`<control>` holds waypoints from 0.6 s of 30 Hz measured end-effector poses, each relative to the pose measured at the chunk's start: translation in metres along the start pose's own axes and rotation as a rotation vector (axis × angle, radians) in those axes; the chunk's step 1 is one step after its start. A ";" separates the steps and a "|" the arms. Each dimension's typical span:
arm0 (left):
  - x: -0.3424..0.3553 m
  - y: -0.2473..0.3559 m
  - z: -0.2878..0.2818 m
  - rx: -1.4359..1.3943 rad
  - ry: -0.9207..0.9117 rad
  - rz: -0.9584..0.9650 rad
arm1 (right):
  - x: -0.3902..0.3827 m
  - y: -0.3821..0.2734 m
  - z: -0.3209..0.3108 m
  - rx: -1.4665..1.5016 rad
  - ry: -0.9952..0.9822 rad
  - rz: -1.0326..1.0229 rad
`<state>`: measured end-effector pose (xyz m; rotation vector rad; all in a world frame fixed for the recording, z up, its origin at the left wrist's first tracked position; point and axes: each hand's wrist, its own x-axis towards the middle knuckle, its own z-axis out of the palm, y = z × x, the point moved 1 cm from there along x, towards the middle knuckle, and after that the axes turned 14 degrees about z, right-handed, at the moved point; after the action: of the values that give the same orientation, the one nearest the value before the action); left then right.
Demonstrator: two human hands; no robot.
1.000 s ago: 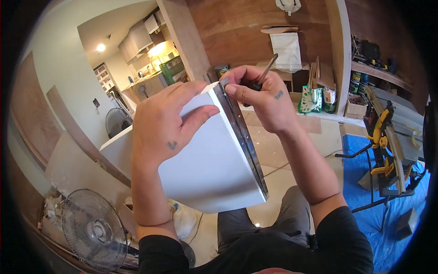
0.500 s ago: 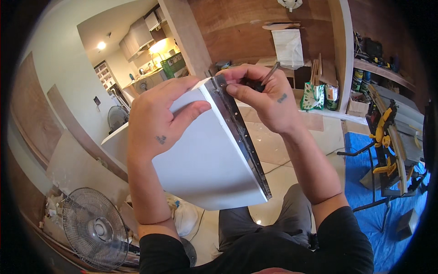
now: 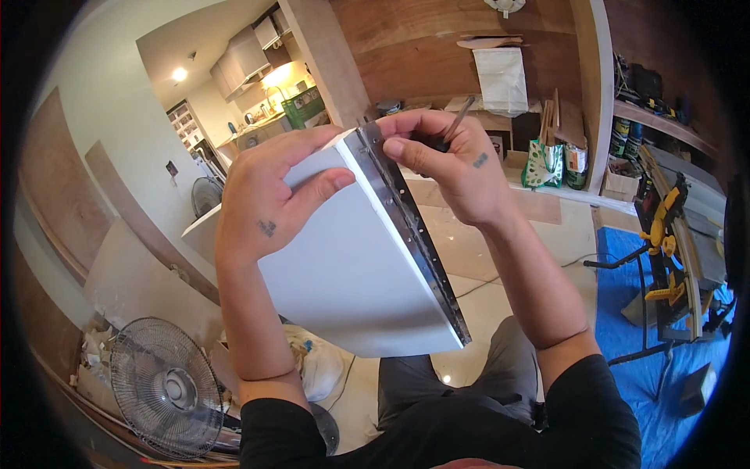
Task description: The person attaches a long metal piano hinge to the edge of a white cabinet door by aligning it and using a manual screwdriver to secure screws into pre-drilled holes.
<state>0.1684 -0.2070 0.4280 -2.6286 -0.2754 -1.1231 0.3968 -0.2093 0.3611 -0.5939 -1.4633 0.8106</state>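
A white panel (image 3: 351,266) is held up tilted in front of me. Along its right edge runs a long dark metal strip (image 3: 412,231) with a row of holes, like a continuous hinge. My left hand (image 3: 277,195) grips the panel's upper corner, thumb on the white face and fingers over the top edge. At the strip's upper end, my right hand (image 3: 449,160) has its thumb and forefinger at the metal. Tucked in that same hand is a screwdriver (image 3: 459,123), its dark handle mostly hidden in the palm and its metal shaft pointing up and away.
A standing fan (image 3: 168,387) is at the lower left, near a white bag (image 3: 319,374). On the right, a stand with yellow clamps (image 3: 664,227) rests on a blue sheet (image 3: 621,375). Shelves with cans and a patterned bag (image 3: 543,162) line the back. A cable crosses the floor.
The view has shifted slightly. Both hands keep nearly the same hold on the panel and strip, and the screwdriver stays in my right hand.
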 end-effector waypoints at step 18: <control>-0.029 -0.035 -0.004 0.114 -0.138 -0.052 | 0.007 0.021 0.013 -0.169 0.214 -0.225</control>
<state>0.1361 -0.1770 0.4161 -2.6145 -0.4242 -0.9143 0.3811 -0.1927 0.3498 -0.6100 -1.3796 0.4372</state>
